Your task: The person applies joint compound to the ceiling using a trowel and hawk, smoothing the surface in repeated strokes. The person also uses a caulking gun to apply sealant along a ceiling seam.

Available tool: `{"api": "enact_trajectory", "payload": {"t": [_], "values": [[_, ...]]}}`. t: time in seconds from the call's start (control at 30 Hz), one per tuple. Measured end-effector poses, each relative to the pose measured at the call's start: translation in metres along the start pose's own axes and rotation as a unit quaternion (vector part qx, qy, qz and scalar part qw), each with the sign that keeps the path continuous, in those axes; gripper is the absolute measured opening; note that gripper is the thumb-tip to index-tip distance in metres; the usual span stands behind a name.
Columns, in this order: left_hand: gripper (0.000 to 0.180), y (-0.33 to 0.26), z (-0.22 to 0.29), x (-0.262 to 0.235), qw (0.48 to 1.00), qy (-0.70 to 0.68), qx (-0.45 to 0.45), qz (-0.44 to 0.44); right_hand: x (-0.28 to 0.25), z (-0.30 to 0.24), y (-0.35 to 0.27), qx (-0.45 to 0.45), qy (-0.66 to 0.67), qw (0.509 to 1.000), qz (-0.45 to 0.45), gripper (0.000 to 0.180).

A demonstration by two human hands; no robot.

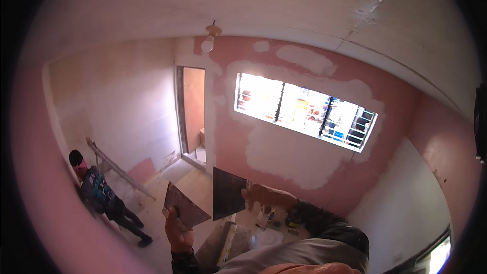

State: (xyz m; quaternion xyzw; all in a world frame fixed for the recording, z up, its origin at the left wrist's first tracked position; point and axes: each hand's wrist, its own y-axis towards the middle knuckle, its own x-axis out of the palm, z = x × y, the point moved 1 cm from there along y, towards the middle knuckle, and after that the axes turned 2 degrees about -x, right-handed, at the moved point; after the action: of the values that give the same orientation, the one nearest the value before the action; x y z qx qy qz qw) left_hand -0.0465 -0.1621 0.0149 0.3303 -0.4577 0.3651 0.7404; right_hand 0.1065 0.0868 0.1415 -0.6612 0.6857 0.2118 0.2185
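My left hand is closed round a wide putty knife, whose flared brownish blade points up and to the right. In my right hand is a second broad flat blade, dark and nearly square, which looks like a wide putty knife or scraper. Its grip is mostly hidden by my fingers. The two blades are held up side by side, with a narrow gap between them. Whether any filler lies on either blade, I cannot tell.
Another person leans at the left wall near a slanting wooden frame. Below my hands are a long board and a whitish plastic item. A bulb hangs from the ceiling. Beyond are a doorway and a louvred window in a patched pink wall.
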Motion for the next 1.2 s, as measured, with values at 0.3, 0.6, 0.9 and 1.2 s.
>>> {"api": "enact_trajectory", "payload": {"t": [0.3,0.6,0.9,1.2], "values": [[0.047,-0.007,-0.001,-0.001,0.995,0.061,-0.028,-0.072,-0.189,-0.122,-0.094,-0.352,-0.435,0.530,0.637,0.020],[0.044,0.003,0.002,0.027,0.991,0.081,-0.028,-0.108,-0.292,-0.164,-0.189,-0.488,-0.323,0.311,0.749,0.034],[0.032,0.029,-0.007,0.041,0.969,0.154,0.128,-0.144,-0.076,-0.050,-0.084,-0.180,0.048,0.874,0.448,0.017],[0.035,0.017,-0.003,0.086,0.846,0.400,0.338,-0.106,0.000,-0.087,-0.013,-0.380,-0.329,0.828,0.249,0.012]]}}
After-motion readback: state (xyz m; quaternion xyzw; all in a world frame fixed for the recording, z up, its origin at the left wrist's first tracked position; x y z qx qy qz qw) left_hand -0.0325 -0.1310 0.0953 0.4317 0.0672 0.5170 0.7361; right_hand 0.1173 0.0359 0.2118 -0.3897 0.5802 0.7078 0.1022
